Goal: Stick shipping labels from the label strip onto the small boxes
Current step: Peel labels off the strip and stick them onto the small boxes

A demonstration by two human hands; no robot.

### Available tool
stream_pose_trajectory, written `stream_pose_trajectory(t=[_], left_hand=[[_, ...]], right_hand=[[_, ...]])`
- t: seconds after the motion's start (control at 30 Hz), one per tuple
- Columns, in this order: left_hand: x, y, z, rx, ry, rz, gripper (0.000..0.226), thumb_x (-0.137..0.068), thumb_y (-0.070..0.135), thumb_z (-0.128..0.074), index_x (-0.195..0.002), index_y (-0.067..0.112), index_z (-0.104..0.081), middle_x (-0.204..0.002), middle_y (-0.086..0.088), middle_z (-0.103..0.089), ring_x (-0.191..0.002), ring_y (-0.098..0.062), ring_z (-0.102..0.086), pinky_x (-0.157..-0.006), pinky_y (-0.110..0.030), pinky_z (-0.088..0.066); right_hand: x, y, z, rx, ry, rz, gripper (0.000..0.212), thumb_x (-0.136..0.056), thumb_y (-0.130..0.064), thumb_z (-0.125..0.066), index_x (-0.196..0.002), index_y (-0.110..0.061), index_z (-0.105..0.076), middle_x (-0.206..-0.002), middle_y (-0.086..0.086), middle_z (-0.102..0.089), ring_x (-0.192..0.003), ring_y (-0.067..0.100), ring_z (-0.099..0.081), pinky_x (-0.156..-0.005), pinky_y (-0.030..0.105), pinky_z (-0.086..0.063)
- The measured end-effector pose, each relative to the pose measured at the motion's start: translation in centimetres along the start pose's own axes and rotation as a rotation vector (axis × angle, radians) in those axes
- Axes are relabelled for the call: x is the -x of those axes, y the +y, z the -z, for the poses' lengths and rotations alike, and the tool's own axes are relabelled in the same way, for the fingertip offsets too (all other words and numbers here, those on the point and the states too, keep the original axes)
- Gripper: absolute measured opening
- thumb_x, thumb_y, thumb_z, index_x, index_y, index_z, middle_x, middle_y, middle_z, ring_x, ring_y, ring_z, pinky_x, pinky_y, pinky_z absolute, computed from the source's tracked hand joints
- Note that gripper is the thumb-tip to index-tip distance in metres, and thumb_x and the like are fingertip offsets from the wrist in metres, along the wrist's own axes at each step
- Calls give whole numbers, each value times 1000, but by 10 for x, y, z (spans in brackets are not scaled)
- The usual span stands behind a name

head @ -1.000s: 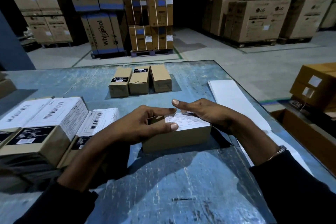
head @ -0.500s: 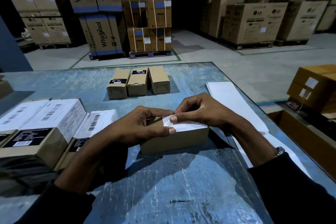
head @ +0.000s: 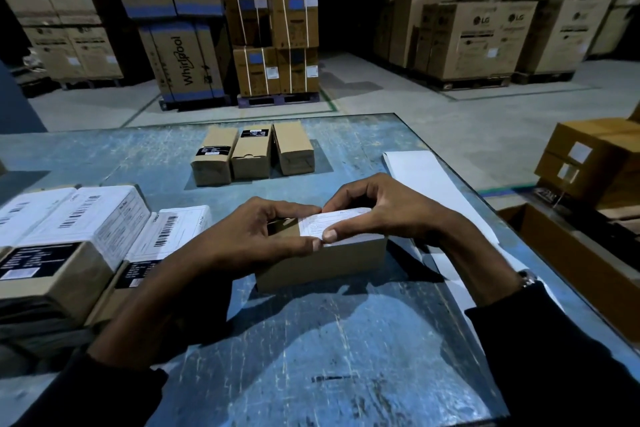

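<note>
A small brown box (head: 332,262) lies on the blue table (head: 311,340) in front of me, with a white shipping label (head: 329,222) on its top. My left hand (head: 252,236) grips the box's left end, fingers curled over the top edge and thumb on the near side. My right hand (head: 381,211) pinches the label's left edge between thumb and fingertips. The white label strip (head: 426,180) lies along the table's right side, partly hidden by my right forearm.
Three unlabelled small boxes (head: 251,156) stand in a row farther back on the table. Labelled boxes (head: 79,229) are stacked at the left. Open cartons (head: 595,163) sit beyond the table's right edge. Large appliance cartons (head: 187,55) on pallets fill the warehouse floor behind.
My right hand went from lying flat on the label to curling and pinching its left edge. My left hand stayed gripping the box's left end.
</note>
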State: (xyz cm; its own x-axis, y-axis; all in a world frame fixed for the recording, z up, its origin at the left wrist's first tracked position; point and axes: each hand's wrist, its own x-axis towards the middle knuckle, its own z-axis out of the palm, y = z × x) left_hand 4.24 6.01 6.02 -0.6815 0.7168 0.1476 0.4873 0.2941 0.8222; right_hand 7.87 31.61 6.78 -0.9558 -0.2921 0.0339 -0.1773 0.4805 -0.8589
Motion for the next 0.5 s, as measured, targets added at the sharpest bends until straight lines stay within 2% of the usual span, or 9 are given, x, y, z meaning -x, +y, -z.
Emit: stream_pose_trajectory(t=[0.07,0.17,0.33,0.4,0.5], left_hand=[[-1,-3,0,-32,19,-15,40,-87,20,-84,-116,45,-76,-115,23,-77,-108,-2,-71,-94,-24,-55],[0,-5,-1,-50,35,-40,43,-85,22,-88,-111,54,-76,-115,23,-77,-109,-1,-72,-94,-21,-57],[0,-6,-1,-51,60,-16,42,-87,11,-85,-123,32,-77,-112,19,-79,-104,-4,-74,-83,-18,-56],[0,-4,0,-64,52,1,43,-86,13,-85,-122,33,-76,-111,21,-79,-101,-1,-74,-81,-14,-53],[0,-4,3,-92,37,19,47,-85,14,-85,-124,37,-72,-112,28,-76,-104,2,-72,-82,-11,-52]], right_hand=[[1,-1,-1,41,7,15,31,-80,-29,-93,-107,-19,-83,-105,-6,-81,-103,13,-73,-95,38,-57],[2,-2,1,110,13,36,33,-80,-31,-94,-109,-22,-82,-105,-10,-81,-102,8,-72,-91,30,-55],[5,-3,10,137,-55,49,39,-80,-26,-94,-117,-25,-83,-110,-12,-81,-104,7,-73,-88,25,-58],[6,-1,16,88,-104,34,46,-81,-17,-93,-124,-22,-80,-116,-11,-81,-109,9,-73,-92,25,-59],[7,7,23,-15,-170,1,58,-82,-2,-88,-136,-16,-74,-128,-6,-78,-121,16,-71,-105,32,-57]])
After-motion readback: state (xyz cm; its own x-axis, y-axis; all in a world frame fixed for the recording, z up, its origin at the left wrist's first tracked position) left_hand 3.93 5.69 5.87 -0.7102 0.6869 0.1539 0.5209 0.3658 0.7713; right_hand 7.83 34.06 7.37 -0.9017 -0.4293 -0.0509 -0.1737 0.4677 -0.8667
